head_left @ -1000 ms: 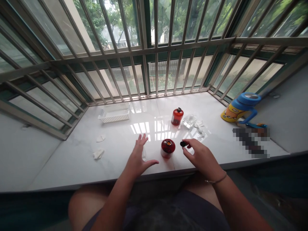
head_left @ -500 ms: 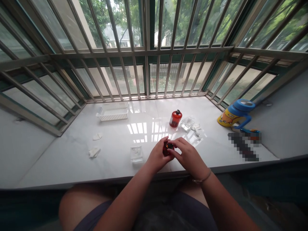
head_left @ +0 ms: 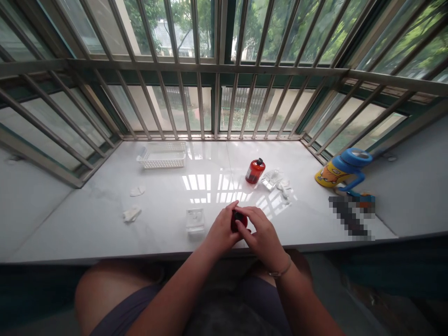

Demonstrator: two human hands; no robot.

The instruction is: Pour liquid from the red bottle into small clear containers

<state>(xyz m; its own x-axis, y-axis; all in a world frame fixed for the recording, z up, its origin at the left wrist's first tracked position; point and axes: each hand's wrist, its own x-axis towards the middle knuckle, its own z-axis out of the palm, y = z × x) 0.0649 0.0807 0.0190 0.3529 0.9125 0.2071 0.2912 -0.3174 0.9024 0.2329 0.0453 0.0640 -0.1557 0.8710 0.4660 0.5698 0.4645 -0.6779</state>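
Near the front edge of the white sill, my left hand is wrapped round a small red bottle with a black cap. My right hand has its thumb and fingers closed about that cap, which they partly cover. Farther back stands a second red bottle, upright with its black cap on. Right beside it sits a clear plastic box, with crumpled white pieces next to it. To the left of my hands lies another clear box.
A white perforated basket stands at the back left. White scraps lie on the left. A blue and yellow flask and a blurred-out dark object are at the right. Metal bars close off the back.
Both hands have shifted slightly left in the picture with the bottle, as the view moved a little. The right fingers now cover more of the cap.
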